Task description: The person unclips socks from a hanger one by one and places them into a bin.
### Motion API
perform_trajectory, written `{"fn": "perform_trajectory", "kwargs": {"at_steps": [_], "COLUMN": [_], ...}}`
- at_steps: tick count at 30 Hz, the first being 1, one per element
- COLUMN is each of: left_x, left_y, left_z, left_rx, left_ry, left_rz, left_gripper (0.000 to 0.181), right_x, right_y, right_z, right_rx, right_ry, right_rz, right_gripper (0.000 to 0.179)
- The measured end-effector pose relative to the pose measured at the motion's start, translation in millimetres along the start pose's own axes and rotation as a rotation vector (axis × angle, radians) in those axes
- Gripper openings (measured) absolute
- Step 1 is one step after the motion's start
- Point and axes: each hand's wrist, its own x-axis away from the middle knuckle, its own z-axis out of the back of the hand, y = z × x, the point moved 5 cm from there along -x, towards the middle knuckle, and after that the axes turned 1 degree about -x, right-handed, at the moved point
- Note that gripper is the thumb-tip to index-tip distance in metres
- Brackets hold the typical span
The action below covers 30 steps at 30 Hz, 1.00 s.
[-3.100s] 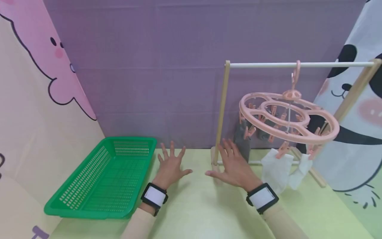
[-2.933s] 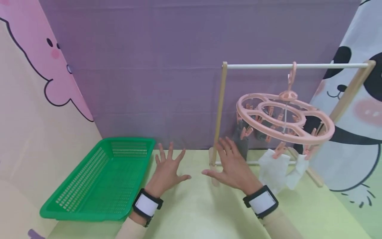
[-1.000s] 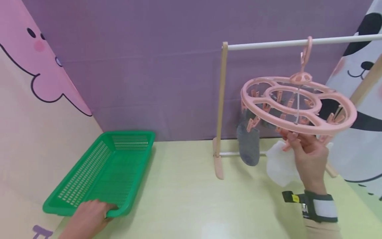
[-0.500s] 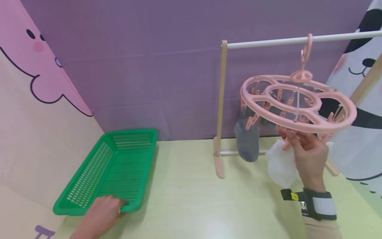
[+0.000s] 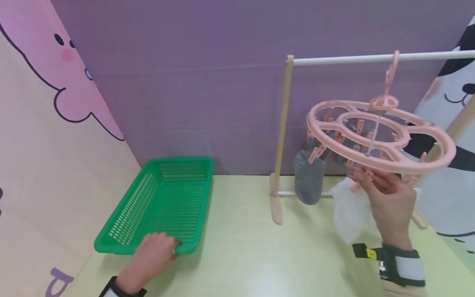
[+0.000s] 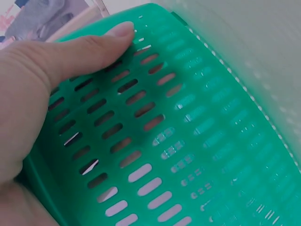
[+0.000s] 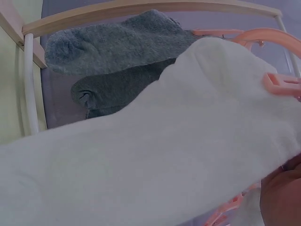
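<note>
In the head view my left hand (image 5: 154, 255) grips the near rim of a green plastic basket (image 5: 208, 194). The left wrist view shows the thumb (image 6: 89, 52) over the slotted inner wall. My right hand (image 5: 389, 202) is raised under a round pink clip hanger (image 5: 430, 167), thumb and fingers pinching the upper end of a clothespin (image 5: 356, 187). A white sock (image 5: 346, 214) hangs from that clothespin and fills much of the right wrist view, where the fingertips are out of frame. Grey socks (image 5: 309, 177) hang from other clips at the hanger's left and back.
The hanger hooks over the white bar (image 5: 341, 60) of a wooden-legged rack (image 5: 283, 123) on the right. A pale yellow table (image 5: 252, 239) lies below. A purple cloth (image 5: 193, 95) stands behind, with printed panels at both sides.
Earlier both hands were spread over the table; then the left took the basket's rim and the right reached the clothespin. Since then the basket has shifted right with the left hand.
</note>
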Motion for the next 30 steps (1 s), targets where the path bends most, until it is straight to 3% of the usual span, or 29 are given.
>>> {"fn": "perform_trajectory", "kwargs": {"at_steps": [8, 14, 19, 23, 30], "left_x": [-4.5, -8.6, -26.2, -39.4, -49.4], "left_y": [12.4, 34.9, 52.5, 65.2, 86.5], "left_z": [-7.1, -5.8, 4.2, 8.9, 6.6], "left_rx": [0.029, 0.021, 0.027, 0.070, 0.129], "left_ry": [-0.054, -0.008, 0.008, 0.004, 0.010], "left_rz": [0.069, 0.076, 0.045, 0.015, -0.023], "left_gripper": [0.030, 0.032, 0.035, 0.032, 0.039], "right_x": [3.4, 2.5, -0.3, -2.7, -4.5], "right_y": [1, -1, -4, -9, -13], "right_z": [-6, -2, 4, 7, 13], "right_rx": [-0.068, -0.126, -0.143, -0.122, -0.121], "right_ry": [-0.037, -0.072, -0.053, -0.039, -0.048], "right_rz": [-0.041, -0.043, -0.078, -0.060, -0.043], "right_gripper": [0.036, 0.037, 0.037, 0.038, 0.036]}}
